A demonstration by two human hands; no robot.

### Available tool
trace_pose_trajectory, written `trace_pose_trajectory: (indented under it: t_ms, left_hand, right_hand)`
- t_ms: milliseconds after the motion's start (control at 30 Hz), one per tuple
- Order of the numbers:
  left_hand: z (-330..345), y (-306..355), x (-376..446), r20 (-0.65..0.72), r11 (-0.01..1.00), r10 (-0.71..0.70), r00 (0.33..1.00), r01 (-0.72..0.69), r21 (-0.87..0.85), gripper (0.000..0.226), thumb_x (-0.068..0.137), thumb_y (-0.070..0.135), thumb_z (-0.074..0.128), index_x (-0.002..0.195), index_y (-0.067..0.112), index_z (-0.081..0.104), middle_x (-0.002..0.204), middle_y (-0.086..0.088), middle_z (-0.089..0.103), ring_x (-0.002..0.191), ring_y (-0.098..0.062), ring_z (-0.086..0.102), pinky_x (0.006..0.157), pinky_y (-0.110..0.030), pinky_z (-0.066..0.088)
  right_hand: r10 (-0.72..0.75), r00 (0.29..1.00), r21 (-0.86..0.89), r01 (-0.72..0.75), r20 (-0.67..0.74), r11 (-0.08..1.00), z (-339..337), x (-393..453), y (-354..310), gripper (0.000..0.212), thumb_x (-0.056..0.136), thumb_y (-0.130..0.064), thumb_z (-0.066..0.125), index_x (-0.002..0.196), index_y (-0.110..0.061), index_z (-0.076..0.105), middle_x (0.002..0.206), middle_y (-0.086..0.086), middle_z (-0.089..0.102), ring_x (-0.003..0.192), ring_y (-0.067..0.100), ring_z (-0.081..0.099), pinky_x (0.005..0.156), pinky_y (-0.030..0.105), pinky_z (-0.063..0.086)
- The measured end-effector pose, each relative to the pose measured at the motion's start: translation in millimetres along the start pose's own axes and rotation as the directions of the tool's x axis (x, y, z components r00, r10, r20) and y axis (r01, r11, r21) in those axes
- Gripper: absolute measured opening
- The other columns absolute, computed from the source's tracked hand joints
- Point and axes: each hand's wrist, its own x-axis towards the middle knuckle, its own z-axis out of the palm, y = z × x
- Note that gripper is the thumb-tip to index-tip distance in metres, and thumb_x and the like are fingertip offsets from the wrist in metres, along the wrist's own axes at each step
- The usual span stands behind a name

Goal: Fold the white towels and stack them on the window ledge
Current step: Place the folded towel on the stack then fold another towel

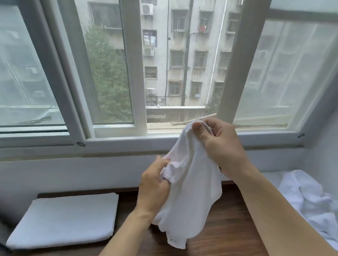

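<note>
A small white towel hangs loose in the air above the dark wooden ledge. My right hand pinches its top corner up near the window sill. My left hand grips its left edge lower down, fingers curled into the cloth. The towel's lower end droops almost to the wood. A folded white towel lies flat on the ledge at the left, apart from both hands.
A heap of crumpled white towels lies at the right end by the wall. The sliding window frame rises just behind the ledge, with a grey wall strip below it. Bare wood shows between the folded towel and the heap.
</note>
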Motion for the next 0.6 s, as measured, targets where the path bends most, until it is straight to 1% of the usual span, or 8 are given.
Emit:
trace_pose_trajectory:
  t_ms: [67,100,167,233,333,433,533,600]
  left_hand:
    - [-2.1,15.4,2.0,-0.042,0.993,-0.089,0.995,0.085,-0.084,0.024,0.096,0.009,0.058,0.094,0.029,0.071,0.089,0.007,0.075,0.091,-0.016,0.069,0.080,-0.043,0.059]
    - [-2.7,21.8,5.0,-0.086,0.974,-0.147,0.985,0.129,-0.185,0.023,0.099,0.011,0.055,0.092,0.026,0.071,0.085,0.001,0.073,0.084,-0.022,0.068,0.071,-0.047,0.062]
    - [-7.0,34.1,16.0,-0.164,0.854,-0.347,0.923,0.239,-0.463,0.026,0.108,0.026,0.052,0.092,0.014,0.070,0.084,-0.009,0.068,0.082,-0.025,0.068,0.059,-0.043,0.064]
    - [-17.6,40.4,30.1,-0.195,0.734,-0.467,0.862,0.255,-0.630,0.036,0.107,0.038,0.051,0.094,0.009,0.068,0.089,-0.011,0.067,0.086,-0.023,0.069,0.061,-0.041,0.064]
    - [-39.0,48.3,43.9,-0.293,0.790,-0.400,0.869,0.164,-0.591,0.036,0.107,0.038,0.050,0.099,0.009,0.069,0.087,-0.006,0.067,0.083,-0.014,0.067,0.064,-0.038,0.064]
    - [-56.2,62.7,51.5,-0.361,0.869,-0.285,0.888,0.080,-0.488,0.034,0.107,0.035,0.050,0.088,0.012,0.065,0.077,-0.001,0.057,0.070,-0.007,0.062,0.057,-0.034,0.063]
    - [-66.0,77.7,57.6,-0.378,0.897,-0.241,0.894,0.056,-0.438,0.036,0.107,0.038,0.050,0.089,0.012,0.066,0.080,-0.003,0.058,0.071,-0.008,0.065,0.056,-0.036,0.063]
    - [-72.2,85.9,61.1,-0.386,0.911,-0.229,0.894,0.057,-0.408,0.034,0.107,0.039,0.050,0.091,0.014,0.068,0.081,0.001,0.059,0.072,-0.007,0.067,0.055,-0.039,0.063]
  right_hand:
    - [0.024,0.999,-0.011,-0.024,0.033,1.000,-4.5,0.0,3.0,0.030,0.100,-0.030,0.069,0.089,-0.002,0.069,0.071,0.005,0.054,0.066,0.014,0.047,0.061,0.030,0.038]
    - [0.031,0.998,-0.020,-0.030,0.057,0.999,-8.0,0.4,3.9,0.029,0.101,-0.027,0.068,0.088,-0.001,0.068,0.070,0.004,0.053,0.064,0.014,0.046,0.060,0.030,0.037]
    - [0.038,0.991,-0.091,-0.027,0.125,0.996,-18.4,1.5,5.3,0.024,0.101,-0.020,0.067,0.086,-0.001,0.067,0.067,0.001,0.050,0.061,0.011,0.042,0.058,0.026,0.034]
    - [0.058,0.974,-0.176,-0.019,0.219,0.984,-31.4,2.1,6.5,0.014,0.099,-0.008,0.064,0.086,-0.004,0.068,0.063,-0.004,0.047,0.054,0.006,0.038,0.050,0.019,0.031]
    - [0.092,0.942,-0.362,0.032,0.322,0.932,-49.5,2.0,14.1,0.025,0.089,0.003,0.059,0.091,-0.019,0.072,0.068,-0.009,0.062,0.057,0.006,0.052,0.053,0.020,0.041]
    - [0.117,0.956,-0.574,0.062,0.269,0.817,-65.4,8.7,28.4,0.032,0.081,0.004,0.057,0.083,-0.025,0.071,0.072,-0.009,0.068,0.070,0.010,0.063,0.057,0.020,0.046]
    - [0.119,0.980,-0.658,0.017,0.162,0.753,-80.8,19.3,42.9,0.036,0.073,0.007,0.054,0.057,-0.025,0.058,0.059,-0.007,0.055,0.063,0.019,0.053,0.053,0.028,0.036]
    - [0.107,0.992,-0.633,-0.040,0.068,0.773,-87.4,25.1,50.0,0.040,0.078,0.006,0.057,0.051,-0.023,0.051,0.051,-0.009,0.042,0.057,0.020,0.043,0.051,0.032,0.035]
